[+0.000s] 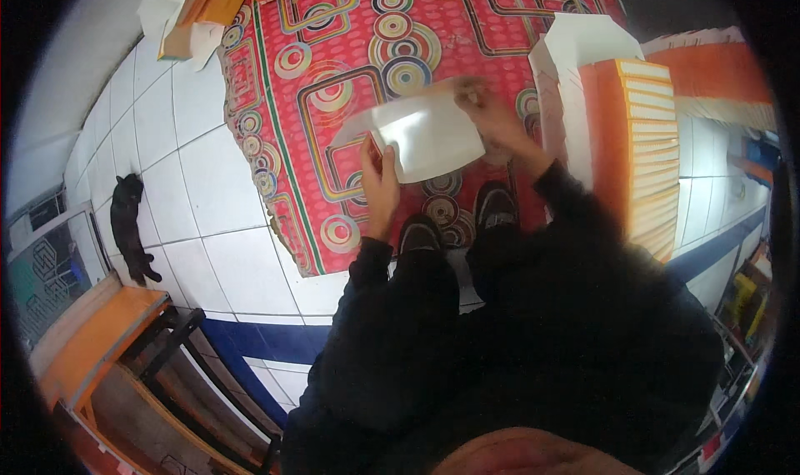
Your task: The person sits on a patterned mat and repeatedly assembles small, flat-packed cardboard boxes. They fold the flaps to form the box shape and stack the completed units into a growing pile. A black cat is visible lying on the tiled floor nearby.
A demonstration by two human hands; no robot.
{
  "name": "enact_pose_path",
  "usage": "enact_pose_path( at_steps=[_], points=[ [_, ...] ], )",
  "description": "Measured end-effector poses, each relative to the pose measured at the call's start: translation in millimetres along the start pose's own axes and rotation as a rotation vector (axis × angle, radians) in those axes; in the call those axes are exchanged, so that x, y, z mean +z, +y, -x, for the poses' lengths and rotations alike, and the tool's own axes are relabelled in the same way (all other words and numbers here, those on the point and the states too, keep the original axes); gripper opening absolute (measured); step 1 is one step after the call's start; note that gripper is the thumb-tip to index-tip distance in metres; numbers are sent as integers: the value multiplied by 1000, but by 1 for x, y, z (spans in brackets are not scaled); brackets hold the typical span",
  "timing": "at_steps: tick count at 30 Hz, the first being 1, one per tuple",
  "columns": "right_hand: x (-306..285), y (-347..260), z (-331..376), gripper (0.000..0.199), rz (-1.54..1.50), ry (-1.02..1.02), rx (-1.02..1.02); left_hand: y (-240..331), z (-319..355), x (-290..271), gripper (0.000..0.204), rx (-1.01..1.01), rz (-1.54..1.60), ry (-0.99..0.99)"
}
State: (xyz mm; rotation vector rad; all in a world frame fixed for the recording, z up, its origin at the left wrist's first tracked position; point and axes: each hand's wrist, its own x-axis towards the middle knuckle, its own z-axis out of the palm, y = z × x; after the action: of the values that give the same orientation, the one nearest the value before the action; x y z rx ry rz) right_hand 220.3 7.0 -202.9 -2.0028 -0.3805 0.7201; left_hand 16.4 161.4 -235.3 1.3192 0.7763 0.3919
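Here, the person holds a white sheet [427,135] of paper or thin card in both hands above a red patterned mat [333,75] spread on the white tiled floor [179,192]. The left hand [380,183] pinches the sheet's near left edge, thumb on top and fingers closed beneath. The right hand [496,121] grips the far right corner; motion blur there obscures the fingers, so it probably pinches the corner, though the exact finger placement cannot be confirmed.

Handling characteristics, as judged from the view:
- The sheet is light and thin, and bows between the two hold points, which indicates low stiffness.
- The surface looks glossy, so it may be slippery under a loose pinch.
- It creases readily; hold it at opposite edges or corners, as now, with light tension.

Surroundings: a tall stack of orange and white flat items [642,142] stands just right of the right hand. The person's shoes [458,221] rest on the mat's near edge. A black cat [129,225] lies on the floor well to the left, near a wooden bench [104,333]
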Motion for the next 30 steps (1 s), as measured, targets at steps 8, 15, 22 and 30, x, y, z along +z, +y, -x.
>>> enact_pose_path(
  at_steps=[8,15,22,30],
  points=[
    [-7,-11,4,44,185,83,-80,-3,-7,7,47,95,-236,89],
    [2,-13,-103,36,72,417,-315,12,-20,-74,51,86,-393,376],
    [41,-66,-391,75,286,836,-565,35,-11,-127,55,-16,-288,433],
    [10,-158,-420,81,617,543,-583,18,16,-123,57,-85,-244,564]
  ],
)
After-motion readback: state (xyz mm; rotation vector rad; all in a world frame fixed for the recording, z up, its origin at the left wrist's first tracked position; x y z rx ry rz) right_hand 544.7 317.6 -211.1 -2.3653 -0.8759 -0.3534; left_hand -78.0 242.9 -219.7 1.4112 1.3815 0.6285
